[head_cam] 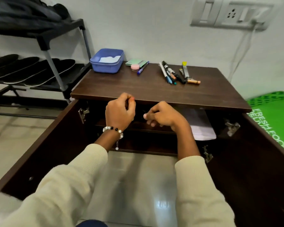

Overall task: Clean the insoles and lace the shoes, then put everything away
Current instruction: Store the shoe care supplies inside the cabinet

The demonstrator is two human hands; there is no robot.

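My left hand (120, 112) and my right hand (162, 116) hover in front of the open dark wooden cabinet (154, 86), just under its top edge. Both hands have curled fingers and I see nothing held in either. Inside the cabinet it is dark; a white paper or envelope (202, 126) lies on the shelf to the right of my right hand. Several black insoles (31, 71) lie side by side on the middle shelf of a black shoe rack (56, 51) at the left. Dark shoes (23, 12) sit on the rack's top shelf.
Both cabinet doors stand open, the left door (44, 145) and the right door (261, 161) flanking my arms. On top sit a blue tub (107, 63), a pink jar (135, 67), a green pad and several pens (172, 74). A green crate (275, 115) stands at the right.
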